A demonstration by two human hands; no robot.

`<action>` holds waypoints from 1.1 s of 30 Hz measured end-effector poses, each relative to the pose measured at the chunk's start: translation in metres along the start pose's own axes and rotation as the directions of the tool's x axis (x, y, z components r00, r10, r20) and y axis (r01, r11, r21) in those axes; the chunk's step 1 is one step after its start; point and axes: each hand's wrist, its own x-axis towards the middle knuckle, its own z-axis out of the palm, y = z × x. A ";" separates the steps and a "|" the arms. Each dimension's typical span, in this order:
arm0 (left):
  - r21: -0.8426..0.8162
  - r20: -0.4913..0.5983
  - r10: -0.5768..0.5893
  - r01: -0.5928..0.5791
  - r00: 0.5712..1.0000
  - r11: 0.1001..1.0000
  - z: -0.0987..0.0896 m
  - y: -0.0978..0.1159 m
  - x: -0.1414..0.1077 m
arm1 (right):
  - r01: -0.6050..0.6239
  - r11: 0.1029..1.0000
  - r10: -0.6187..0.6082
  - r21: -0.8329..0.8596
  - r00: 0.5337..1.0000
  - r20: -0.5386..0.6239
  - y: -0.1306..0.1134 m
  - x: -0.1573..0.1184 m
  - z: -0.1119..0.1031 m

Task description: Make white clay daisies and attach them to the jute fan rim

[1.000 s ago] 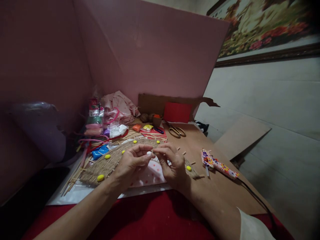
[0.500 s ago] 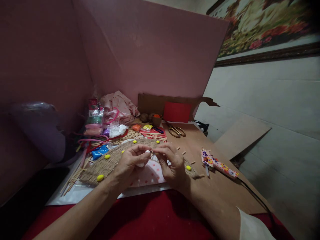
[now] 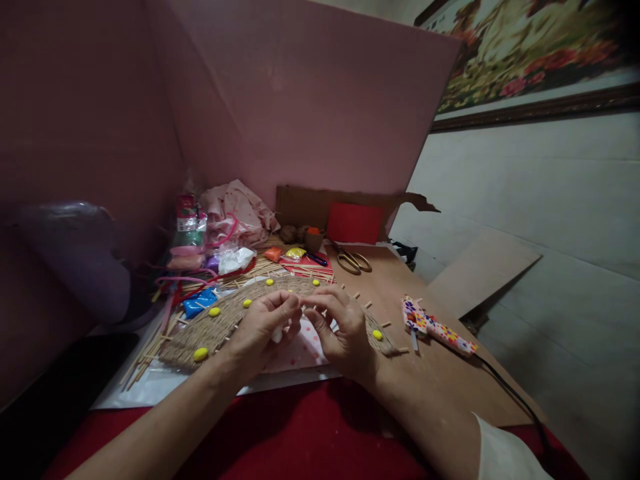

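My left hand (image 3: 273,319) is closed round a small white lump of modelling clay (image 3: 277,333), partly hidden by the fingers. The fingertips of my right hand (image 3: 341,328) meet those of the left in a pinch; whatever they grip is too small or hidden to tell. Both hands hover over a half-round woven twine piece (image 3: 230,333) with thin wooden sticks poking out along its curved edge. Several yellow oval dots (image 3: 201,355) sit on the twine. Pink spotted fabric (image 3: 295,350) fills the inner part, below my hands.
A flower-patterned glue gun (image 3: 435,327) with a black cord lies on cardboard (image 3: 450,380) at the right. Scissors (image 3: 353,260), a red card (image 3: 354,224) and clay packets (image 3: 199,302) lie farther back. Crumpled pink fabric (image 3: 240,210) is heaped at the back left.
The white bit that showed between my left fingertips is now covered, as the left thumb and fingers have shifted up and closed over it. My right hand has barely moved.
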 end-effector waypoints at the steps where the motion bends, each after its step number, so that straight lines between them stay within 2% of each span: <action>1: 0.000 -0.007 0.004 -0.004 1.000 1.000 0.000 0.000 0.000 | 0.000 1.000 0.000 0.000 1.000 0.001 0.000 0.000 0.000; 8: -0.002 -0.057 0.001 -0.002 0.998 1.000 0.000 0.002 -0.001 | -0.024 1.000 0.024 0.009 0.999 0.042 0.001 -0.002 0.000; 13: 0.025 -0.073 -0.012 0.014 0.997 1.000 0.000 0.001 0.001 | 0.010 0.999 -0.012 0.042 0.998 0.057 0.001 -0.002 0.000; 24: 0.142 -0.022 -0.041 0.044 0.999 0.989 -0.003 -0.002 -0.001 | -0.005 1.000 0.003 0.031 0.999 0.034 0.004 -0.003 0.003; 30: 0.127 -0.002 -0.040 0.040 0.999 0.991 -0.003 0.001 -0.002 | 0.041 0.999 -0.042 0.032 0.999 0.034 0.003 0.001 0.002; 33: 0.119 -0.027 -0.042 0.045 0.999 0.992 -0.002 0.003 -0.002 | 0.006 0.999 -0.007 0.039 0.999 0.033 0.002 0.003 0.002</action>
